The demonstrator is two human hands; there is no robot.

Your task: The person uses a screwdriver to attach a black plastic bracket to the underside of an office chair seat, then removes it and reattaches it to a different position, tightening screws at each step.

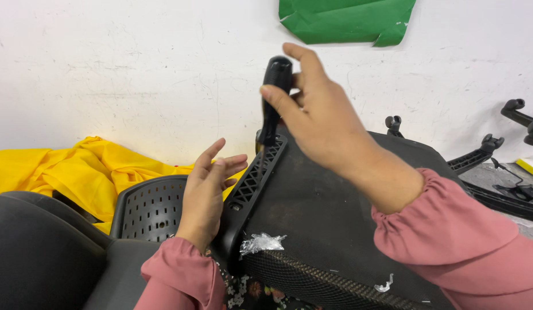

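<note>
My right hand point(318, 112) grips the black handle of a screwdriver point(273, 97), held upright with its tip down at the ribbed plastic edge of a black chair seat point(318, 212). The seat lies tilted across my lap, underside up, with a mesh border along its near edge. My left hand point(208, 189) hovers beside the seat's left edge, fingers apart, holding nothing. Both wrists wear pink gathered sleeves.
A perforated black chair back point(148, 209) lies left of the seat. Yellow cloth point(77, 172) is heaped against the white wall. Green paper point(347, 20) hangs on the wall above. Black chair base arms with casters point(484, 152) lie at the right.
</note>
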